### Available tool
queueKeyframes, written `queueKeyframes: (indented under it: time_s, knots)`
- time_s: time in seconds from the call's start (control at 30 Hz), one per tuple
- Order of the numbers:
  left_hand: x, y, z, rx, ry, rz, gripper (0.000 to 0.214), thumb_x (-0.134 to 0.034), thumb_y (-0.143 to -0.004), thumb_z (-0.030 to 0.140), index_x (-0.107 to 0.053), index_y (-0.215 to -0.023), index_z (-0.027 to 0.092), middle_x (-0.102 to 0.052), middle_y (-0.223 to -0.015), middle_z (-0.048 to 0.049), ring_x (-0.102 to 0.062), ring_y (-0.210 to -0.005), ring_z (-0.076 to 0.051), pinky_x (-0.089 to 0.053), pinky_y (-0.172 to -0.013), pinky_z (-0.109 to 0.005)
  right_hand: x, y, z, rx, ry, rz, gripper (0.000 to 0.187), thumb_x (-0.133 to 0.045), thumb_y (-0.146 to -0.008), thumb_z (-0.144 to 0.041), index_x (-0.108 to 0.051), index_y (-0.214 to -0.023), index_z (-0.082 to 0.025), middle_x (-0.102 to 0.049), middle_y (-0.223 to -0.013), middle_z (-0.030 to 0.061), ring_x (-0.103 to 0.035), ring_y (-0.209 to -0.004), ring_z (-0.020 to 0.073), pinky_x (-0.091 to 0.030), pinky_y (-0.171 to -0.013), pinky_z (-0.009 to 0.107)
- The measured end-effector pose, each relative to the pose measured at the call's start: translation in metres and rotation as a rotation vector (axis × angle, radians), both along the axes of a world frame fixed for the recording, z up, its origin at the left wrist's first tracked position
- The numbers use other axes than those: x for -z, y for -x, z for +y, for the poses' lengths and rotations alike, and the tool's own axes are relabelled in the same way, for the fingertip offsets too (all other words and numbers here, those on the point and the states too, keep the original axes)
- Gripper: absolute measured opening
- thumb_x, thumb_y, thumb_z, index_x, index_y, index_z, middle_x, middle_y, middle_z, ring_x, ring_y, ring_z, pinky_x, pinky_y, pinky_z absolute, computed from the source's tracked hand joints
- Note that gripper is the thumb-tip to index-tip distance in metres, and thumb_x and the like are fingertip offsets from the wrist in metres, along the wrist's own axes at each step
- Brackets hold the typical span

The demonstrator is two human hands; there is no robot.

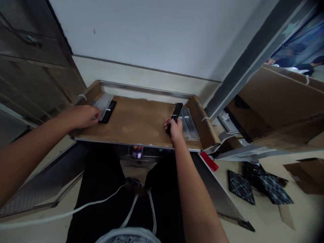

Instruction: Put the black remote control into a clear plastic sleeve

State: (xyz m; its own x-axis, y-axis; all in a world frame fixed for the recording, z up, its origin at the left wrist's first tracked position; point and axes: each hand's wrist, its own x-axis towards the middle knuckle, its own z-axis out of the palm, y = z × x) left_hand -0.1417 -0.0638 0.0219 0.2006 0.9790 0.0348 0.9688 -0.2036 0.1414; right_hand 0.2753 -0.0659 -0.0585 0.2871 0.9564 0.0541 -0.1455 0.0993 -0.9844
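Observation:
My right hand (174,129) grips a black remote control (176,111) by its lower end, near the right side of a brown cardboard-lined work surface (141,121). Clear plastic bags (189,124) lie just right of that hand. My left hand (82,116) rests at the left side, its fingers on a clear plastic bag (104,103) that partly covers a second black remote (108,111). Whether the fingers pinch the bag or only touch it is unclear.
The surface has a metal rim and raised cardboard sides (204,123). A white wall stands behind it, a dark cabinet (32,60) to the left. Large cardboard boxes (278,101) and dark patterned packets (240,187) lie on the floor at right. A white cord (76,209) crosses my lap.

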Motion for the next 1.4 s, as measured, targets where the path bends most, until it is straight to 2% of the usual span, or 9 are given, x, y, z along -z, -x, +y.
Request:
queueKeyframes:
  time_s: [0.1,0.2,0.27,0.4,0.53,0.67,0.9,1.23,1.4]
  knots:
    - [-0.007,-0.026,-0.007,0.1,-0.076,0.13,0.008,-0.064,-0.081,0.026,-0.057,-0.08,0.021,-0.054,-0.067,0.0041,-0.043,-0.062,-0.012,-0.029,-0.064,-0.024,0.0,0.0,0.0,-0.001,0.001,0.011,0.037,-0.06,-0.066,-0.033,-0.048,-0.1,-0.023,-0.064,-0.073,-0.0055,-0.059,-0.052,0.0102,-0.043,-0.043,0.019]
    - [-0.002,-0.071,-0.01,0.167,-0.173,-0.1,0.004,-0.055,-0.085,0.025,-0.057,-0.087,0.021,-0.059,-0.075,0.0017,-0.048,-0.066,-0.013,-0.033,-0.065,-0.025,-0.001,0.001,0.0,-0.007,0.002,0.029,0.035,-0.061,-0.07,-0.034,-0.047,-0.101,-0.024,-0.064,-0.073,-0.0061,-0.06,-0.052,0.0103,-0.045,-0.044,0.019]
    - [0.008,-0.109,-0.006,0.194,-0.203,-0.291,0.008,-0.054,-0.086,0.028,-0.059,-0.089,0.022,-0.063,-0.08,-0.0012,-0.053,-0.071,-0.016,-0.038,-0.069,-0.027,-0.001,0.001,0.0,-0.013,0.004,0.035,0.033,-0.061,-0.074,-0.037,-0.046,-0.101,-0.024,-0.064,-0.073,-0.0063,-0.061,-0.052,0.0107,-0.047,-0.045,0.02]
    - [0.041,-0.185,0.016,0.135,-0.257,-0.59,0.015,-0.053,-0.087,0.027,-0.065,-0.092,0.02,-0.068,-0.091,-0.007,-0.059,-0.082,-0.019,-0.043,-0.078,-0.03,-0.001,0.001,0.0,-0.031,-0.003,0.03,0.032,-0.063,-0.08,-0.044,-0.046,-0.097,-0.024,-0.066,-0.077,-0.0036,-0.063,-0.054,0.0115,-0.051,-0.048,0.022]
    - [0.072,-0.23,0.043,0.024,-0.237,-0.788,0.016,-0.053,-0.087,0.028,-0.067,-0.089,0.019,-0.07,-0.089,-0.0068,-0.061,-0.081,-0.018,-0.046,-0.08,-0.029,-0.005,0.0,-0.003,-0.09,0.027,0.035,0.038,-0.068,-0.077,-0.049,-0.05,-0.096,-0.022,-0.068,-0.079,-0.0011,-0.065,-0.056,0.013,-0.054,-0.049,0.024]
    - [0.084,-0.239,0.059,-0.031,-0.204,-0.865,0.018,-0.059,-0.085,0.033,-0.068,-0.088,0.019,-0.071,-0.086,-0.0053,-0.06,-0.078,-0.017,-0.047,-0.078,-0.029,-0.012,-0.004,-0.007,-0.275,0.11,-0.016,0.041,-0.076,-0.072,-0.051,-0.056,-0.089,-0.019,-0.068,-0.075,-0.0001,-0.065,-0.053,0.014,-0.055,-0.046,0.025]
    - [0.083,-0.234,0.067,-0.027,-0.189,-0.925,0.02,-0.058,-0.085,0.032,-0.07,-0.09,0.018,-0.071,-0.087,-0.0052,-0.061,-0.079,-0.016,-0.047,-0.079,-0.028,-0.016,-0.008,-0.002,-0.582,0.209,-0.149,0.038,-0.079,-0.071,-0.046,-0.06,-0.088,-0.018,-0.069,-0.074,0.0012,-0.062,-0.051,0.0111,-0.051,-0.043,0.02]
    - [0.083,-0.231,0.062,-0.018,-0.26,-1.047,0.02,-0.056,-0.087,0.029,-0.07,-0.096,0.018,-0.073,-0.099,-0.0064,-0.064,-0.089,-0.016,-0.05,-0.087,-0.028,-0.015,-0.004,-0.001,-0.595,0.185,-0.253,0.031,-0.076,-0.074,-0.042,-0.063,-0.085,-0.016,-0.069,-0.073,0.0015,-0.061,-0.052,0.0106,-0.049,-0.044,0.019]
    - [0.085,-0.232,0.06,0.097,-0.308,-1.054,0.019,-0.057,-0.086,0.025,-0.07,-0.097,0.018,-0.071,-0.099,-0.0066,-0.064,-0.089,-0.016,-0.05,-0.086,-0.029,-0.015,-0.004,0.001,-0.616,0.219,-0.247,0.031,-0.077,-0.073,-0.042,-0.064,-0.084,-0.015,-0.071,-0.075,0.0032,-0.061,-0.053,0.0106,-0.049,-0.045,0.02]
